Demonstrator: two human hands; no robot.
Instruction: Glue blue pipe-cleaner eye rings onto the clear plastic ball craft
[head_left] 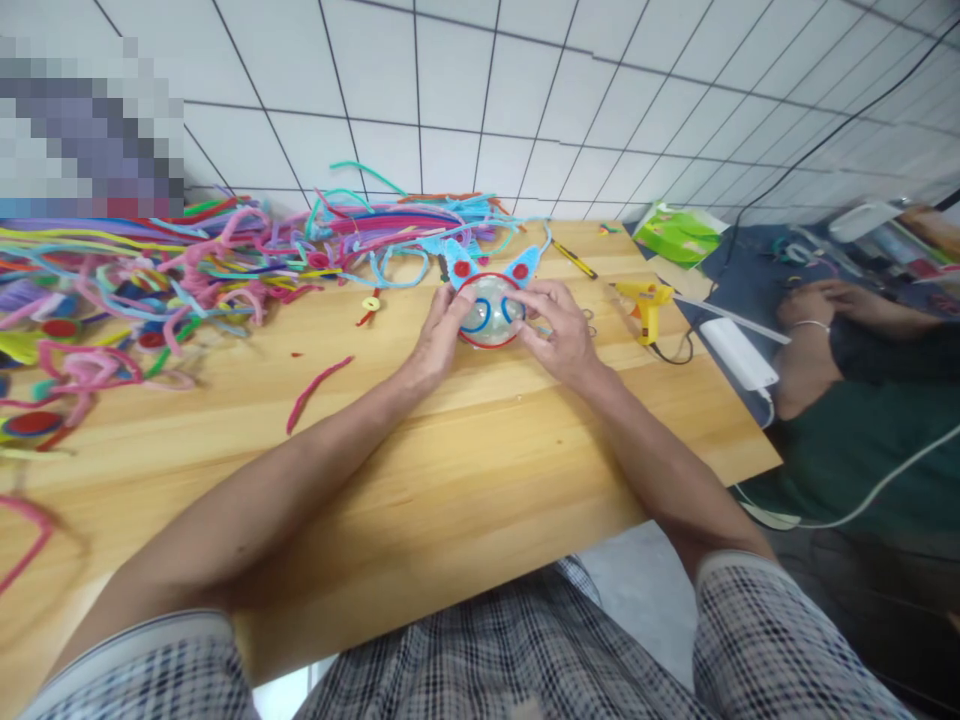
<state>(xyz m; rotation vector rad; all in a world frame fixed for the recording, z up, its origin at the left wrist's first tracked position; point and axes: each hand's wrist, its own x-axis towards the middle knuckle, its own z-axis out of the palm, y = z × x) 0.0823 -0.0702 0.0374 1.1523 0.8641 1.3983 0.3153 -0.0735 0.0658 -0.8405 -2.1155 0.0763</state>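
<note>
A see-through round ornament (492,318) is between my two hands above the table. It has a red pipe-cleaner rim, two blue pipe-cleaner curls on its front and two light-blue fuzzy ears (523,268) with red dots. My left hand (441,335) grips its left edge, thumb on the front. My right hand (561,332) holds the right side, with thumb and forefinger at the right blue curl (514,308). Whether anything small is pinched there is hidden. A red pipe-cleaner piece (316,394) lies on the wood left of my left forearm.
Tangled pipe cleaners (247,250) cover the table's left and back. A yellow glue gun (646,308), a craft knife (574,258) and a white power strip (739,353) lie to the right. Another person's hands (814,305) rest beyond the wooden table's (465,480) right edge. A tiled wall stands behind.
</note>
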